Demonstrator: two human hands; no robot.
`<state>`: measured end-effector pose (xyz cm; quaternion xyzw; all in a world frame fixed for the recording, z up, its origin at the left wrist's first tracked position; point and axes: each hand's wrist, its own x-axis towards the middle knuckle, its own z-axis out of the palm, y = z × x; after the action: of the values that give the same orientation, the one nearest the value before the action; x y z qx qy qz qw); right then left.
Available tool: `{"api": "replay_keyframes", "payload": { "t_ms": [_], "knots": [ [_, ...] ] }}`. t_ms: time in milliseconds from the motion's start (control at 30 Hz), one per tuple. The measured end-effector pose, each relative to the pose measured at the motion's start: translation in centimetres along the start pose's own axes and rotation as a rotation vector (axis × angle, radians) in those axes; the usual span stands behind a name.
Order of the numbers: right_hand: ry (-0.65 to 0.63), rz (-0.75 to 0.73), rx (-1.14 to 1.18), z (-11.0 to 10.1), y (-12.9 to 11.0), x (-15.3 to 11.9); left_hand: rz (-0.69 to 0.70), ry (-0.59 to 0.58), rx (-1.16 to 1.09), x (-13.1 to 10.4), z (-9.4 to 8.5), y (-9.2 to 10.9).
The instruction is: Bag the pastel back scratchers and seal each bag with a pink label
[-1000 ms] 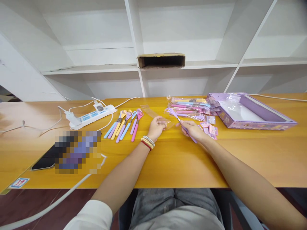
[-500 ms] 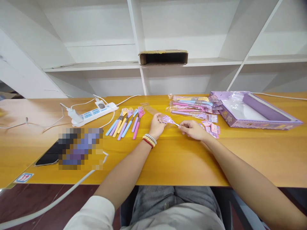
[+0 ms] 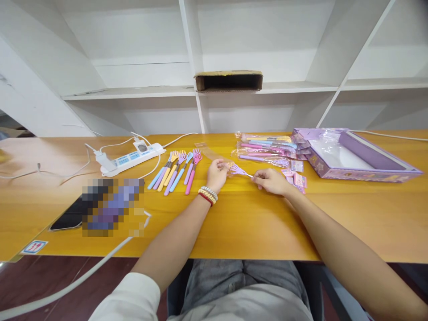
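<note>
Since the earlier frame, the held claw (image 3: pixel 238 170) has shifted slightly rightward, toward the purple box (image 3: pixel 361 174), and its prongs show farther out from the left hand (image 3: pixel 216 176). The held claw is one item, left of the purple box and above the table (image 3: pixel 254 232). The right hand (image 3: pixel 270 182) has its fingers closed on the claw's shaft; the handle is hidden behind that hand. The left hand's fingers are narrow, pinching one clear bag (image 3: pixel 210 152), whose edges are hard to make out; whether the prongs sit inside it cannot be told.

Far left of the purple box lie the loose claws (image 3: pixel 171 177): seven handles counted, heads overlapping. One power strip (image 3: pixel 133 158) sits beyond them, farther left. Packaged claws (image 3: pixel 267 147) lie just left of the purple box, stacked under glossy wrap, exact number unclear. Small pink cards (image 3: pixel 299 180) overlap nearby, also uncountable. Pixelation covers an object (image 3: pixel 113 207) at far left. The right forearm is cut off by the frame.
</note>
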<state>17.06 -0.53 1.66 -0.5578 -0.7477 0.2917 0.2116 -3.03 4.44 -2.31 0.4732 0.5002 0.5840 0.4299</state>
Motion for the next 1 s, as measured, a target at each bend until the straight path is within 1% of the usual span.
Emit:
{"api": "replay_keyframes", "payload": {
  "t_ms": [200, 300, 533, 800, 1000],
  "knots": [
    [0.008, -0.014, -0.022, 0.1, -0.3, -0.1, -0.007, -0.020, 0.047, -0.2, 0.0, 0.4],
    [0.029, -0.038, -0.036, 0.3, -0.4, -0.1, -0.021, -0.029, 0.050, -0.5, 0.1, 0.8],
    [0.066, -0.097, -0.058, 0.7, -0.4, 0.0, 0.004, -0.082, 0.022, -0.7, 0.2, 1.3],
    [0.126, -0.096, -0.099, 0.7, -0.6, 0.1, 0.032, -0.102, 0.033, -1.0, 0.3, 1.6],
    [0.160, -0.106, -0.124, 1.0, -0.4, 0.3, 0.055, -0.149, 0.077, -1.4, 0.3, 1.8]
  ]
}}
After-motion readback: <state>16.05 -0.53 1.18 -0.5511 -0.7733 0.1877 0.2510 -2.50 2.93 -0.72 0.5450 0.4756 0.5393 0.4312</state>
